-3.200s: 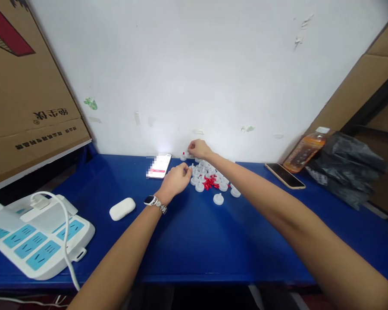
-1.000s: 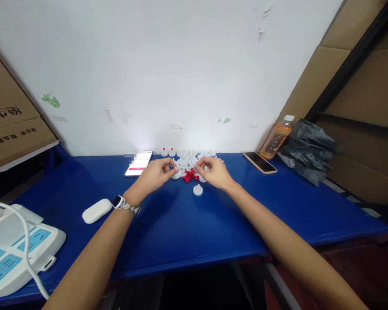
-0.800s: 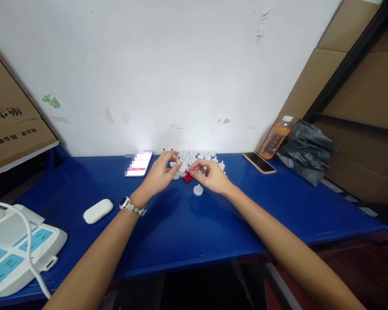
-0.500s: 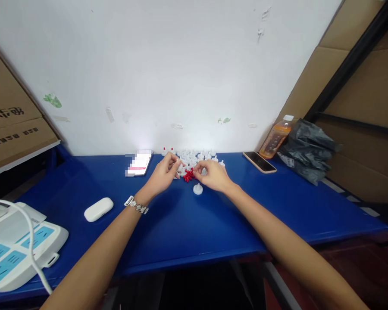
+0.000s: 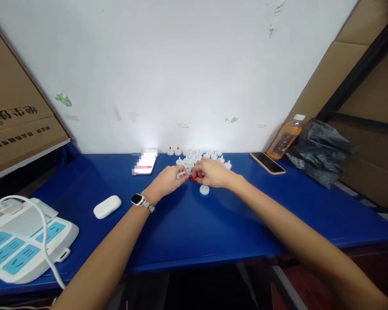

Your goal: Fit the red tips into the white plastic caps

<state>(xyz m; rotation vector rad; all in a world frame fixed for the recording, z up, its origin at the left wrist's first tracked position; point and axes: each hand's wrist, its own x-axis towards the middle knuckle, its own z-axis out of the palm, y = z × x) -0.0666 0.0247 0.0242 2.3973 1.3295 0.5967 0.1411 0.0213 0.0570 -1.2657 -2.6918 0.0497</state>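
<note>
- Lower now than in the earlier frame, the left hand (image 5: 166, 181) has its white cap tipped sideways; the right hand (image 5: 215, 173) has shifted toward it, over the red tips (image 5: 192, 178).
- Left thumb and fingers are pinched close around the white cap (image 5: 180, 174), near the middle of the frame.
- Right fingers curl down at the red tips; whether they grip one, I cannot tell.
- Just below the right hand, a lone cap (image 5: 204, 190) sits upright on the blue table (image 5: 197, 232).
- Behind both hands lies a cluster of white caps (image 5: 191, 160).
- Two red-topped caps (image 5: 174, 151) stand left of the cluster, by the wall (image 5: 194, 77).
- Further left: a lit phone (image 5: 147, 164), a white case (image 5: 107, 207) and, lower left, a power strip (image 5: 35, 241).
- Right of frame: a dark phone (image 5: 267, 163), an orange drink bottle (image 5: 284, 138) and a black bag (image 5: 321, 150).
</note>
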